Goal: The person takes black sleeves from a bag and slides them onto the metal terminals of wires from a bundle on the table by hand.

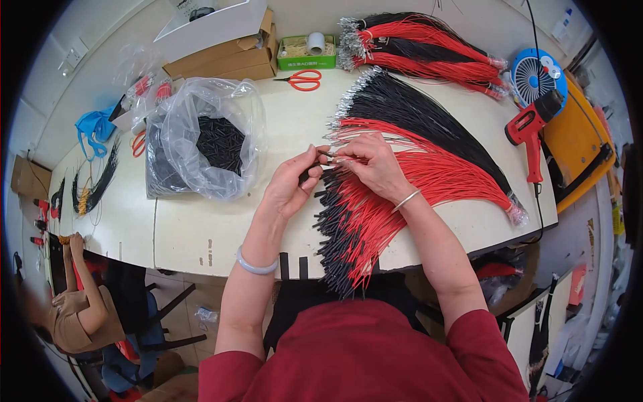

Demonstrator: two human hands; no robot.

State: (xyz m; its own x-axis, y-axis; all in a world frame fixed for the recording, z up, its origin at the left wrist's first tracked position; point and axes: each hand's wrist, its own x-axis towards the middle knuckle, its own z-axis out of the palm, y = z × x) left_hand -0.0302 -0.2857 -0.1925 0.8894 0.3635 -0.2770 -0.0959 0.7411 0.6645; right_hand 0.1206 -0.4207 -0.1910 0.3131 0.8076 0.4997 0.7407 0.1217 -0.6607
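Observation:
My left hand (293,179) is closed, pinching a short black sleeve between thumb and fingertips, with more black pieces partly hidden in its curled fingers. Close beside it, my right hand (376,165) is closed on the end of a thin wire that meets the sleeve. Under and around the right hand spread red wires (429,175), many with black sleeves (333,234) on their ends hanging past the table's front edge. A bundle of black wires (422,110) with silvery tips lies behind them. Left of my hands stands an open clear plastic bag (251,151) full of short black sleeves (220,144).
Orange-handled scissors (305,80) lie near a green box (288,63). More red and black wire bundles (429,53) rest at the back. At right are a red heat gun (532,130) and a blue fan (536,74). Another person (84,305) sits at far left.

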